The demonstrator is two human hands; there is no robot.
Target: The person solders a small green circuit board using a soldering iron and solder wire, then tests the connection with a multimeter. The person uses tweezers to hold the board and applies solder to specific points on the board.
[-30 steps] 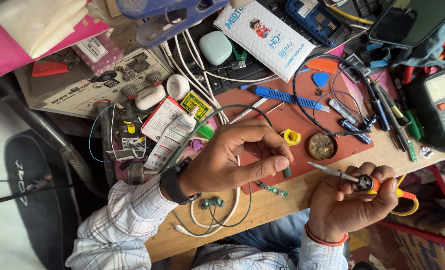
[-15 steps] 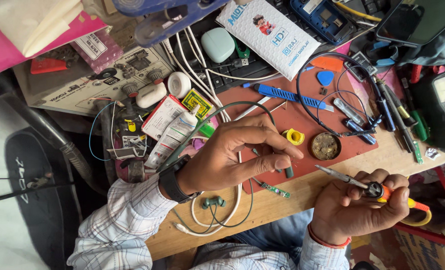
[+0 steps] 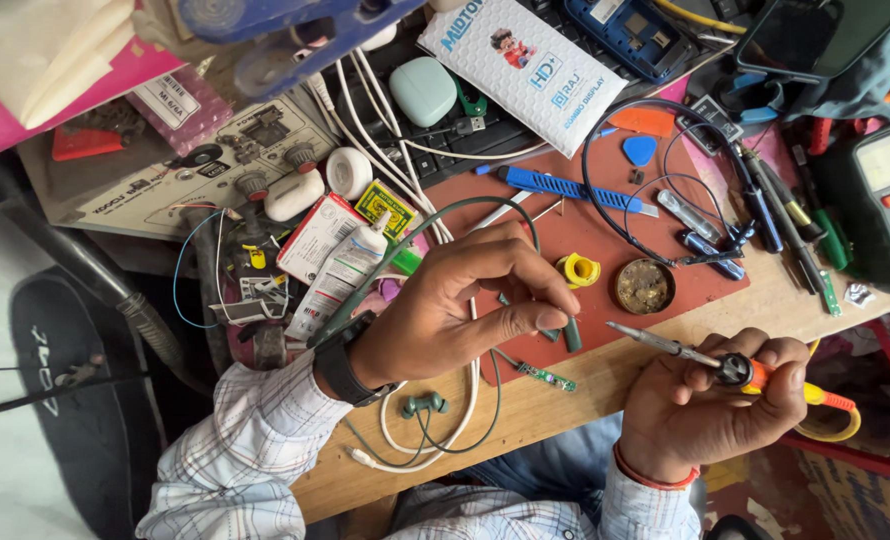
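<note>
Left hand (image 3: 455, 320), sleeve and black watch (image 3: 340, 365) at 8 o'clock of it, grip pinched: thumb and fingertips close on the end of a thin dark-green cable (image 3: 445, 215) near a green stub (image 3: 571, 335); whether it grips the stub itself, cannot tell. Cable loops up toward 12 o'clock over the red mat (image 3: 665, 210) and back under the wrist to green earbuds (image 3: 423, 405) at 6 o'clock. Small circuit strip (image 3: 545, 377) lies on the table (image 3: 585, 400) just at 5 o'clock of the pinch. Right hand (image 3: 710, 410) clenched around a soldering iron (image 3: 725, 365), orange handle at 3 o'clock, long axis running 10-to-4, tip aimed at 10 o'clock toward the pinch, near but apart. Left hand nearer the cable end.
</note>
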